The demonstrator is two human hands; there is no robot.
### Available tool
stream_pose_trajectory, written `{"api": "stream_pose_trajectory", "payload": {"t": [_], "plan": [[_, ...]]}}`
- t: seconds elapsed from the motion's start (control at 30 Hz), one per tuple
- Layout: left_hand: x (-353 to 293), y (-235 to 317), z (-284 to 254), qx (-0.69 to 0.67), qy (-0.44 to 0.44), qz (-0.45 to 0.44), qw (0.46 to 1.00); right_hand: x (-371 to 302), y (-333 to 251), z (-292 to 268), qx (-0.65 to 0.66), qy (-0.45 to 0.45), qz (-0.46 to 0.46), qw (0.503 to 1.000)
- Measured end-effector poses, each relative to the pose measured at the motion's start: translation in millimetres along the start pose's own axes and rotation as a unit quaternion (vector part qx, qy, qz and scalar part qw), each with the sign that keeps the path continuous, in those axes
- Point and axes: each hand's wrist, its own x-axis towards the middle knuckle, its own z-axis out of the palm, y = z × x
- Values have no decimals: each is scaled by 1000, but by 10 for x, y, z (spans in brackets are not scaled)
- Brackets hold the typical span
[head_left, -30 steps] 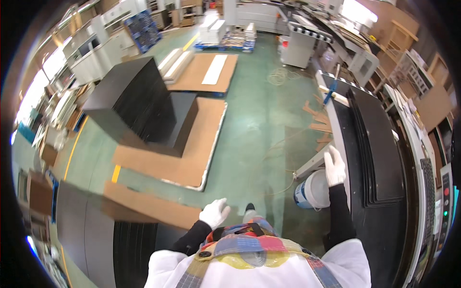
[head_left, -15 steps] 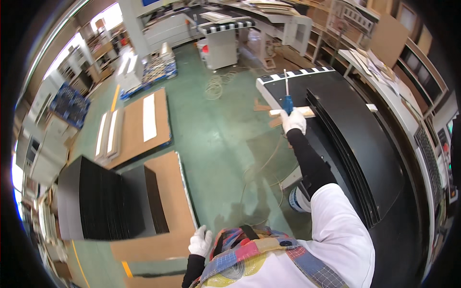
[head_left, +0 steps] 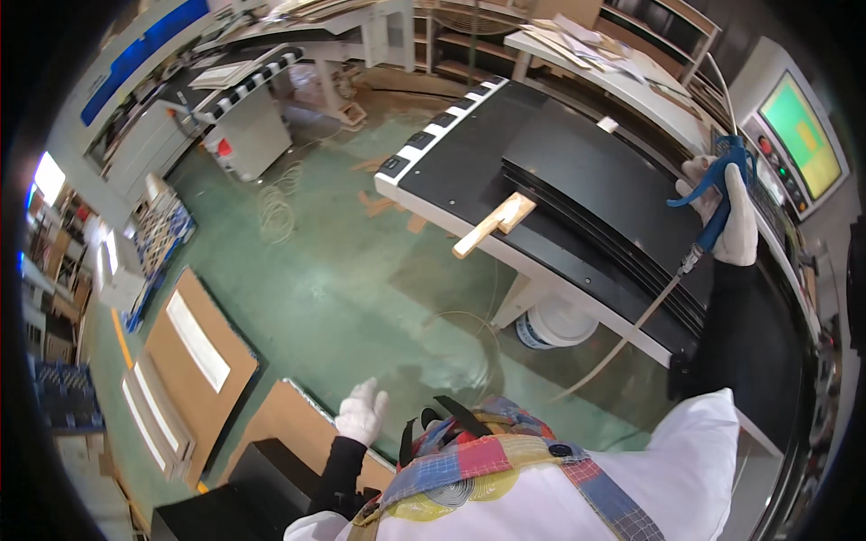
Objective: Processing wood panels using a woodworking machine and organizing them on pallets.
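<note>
My right hand, in a white glove, is wrapped round the handle of a blue air blow gun. Its thin nozzle points up and away, and a pale hose runs from the handle down across the table edge. Beneath and left of this hand lies a stack of black panels on the black-topped table. A small wooden piece rests at the table's left edge, partly overhanging. My left hand, also gloved in white, hangs open and holds nothing, low over the green floor near the brown boards.
A control panel with a lit screen stands at far right. Behind the table is a bench with papers and offcuts. Under the table sits a white bucket. Brown boards and black panels lie at lower left; loose hose coils on the floor.
My right hand has swung with the blow gun from the wooden piece at the table's left edge to the far right side. The view has turned right; my left hand stays low.
</note>
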Motion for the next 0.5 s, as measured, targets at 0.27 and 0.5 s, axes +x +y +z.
{"api": "stream_pose_trajectory", "payload": {"t": [0.27, 0.5], "plan": [[988, 1075, -309, -114, -16, 202, 973, 377, 122, 464, -536, -256, 283, 753], [1460, 2507, 144, -118, 88, 489, 860, 1005, 276, 679, -597, -351, 253, 676]]}}
